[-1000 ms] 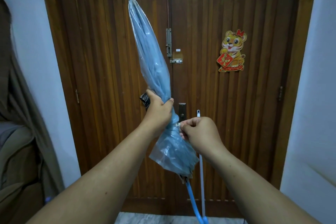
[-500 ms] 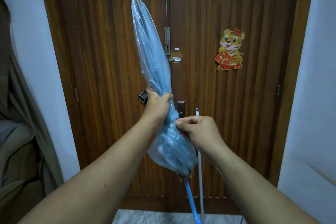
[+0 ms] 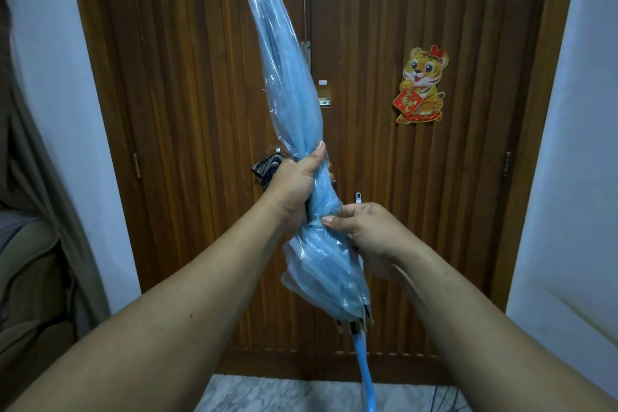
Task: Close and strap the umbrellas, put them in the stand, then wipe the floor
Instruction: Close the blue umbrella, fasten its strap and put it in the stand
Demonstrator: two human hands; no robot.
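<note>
Umbrella (image 3: 291, 94) tip and handle end beyond the frame edges

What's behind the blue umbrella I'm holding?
Behind the blue umbrella stands a wooden door with a tiger sticker; its latch shows partly, the rest is covered.

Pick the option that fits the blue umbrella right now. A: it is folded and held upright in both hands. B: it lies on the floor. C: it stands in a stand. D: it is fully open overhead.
A: the left hand grips the folded blue umbrella mid-canopy while the right hand pinches it just below.
</note>
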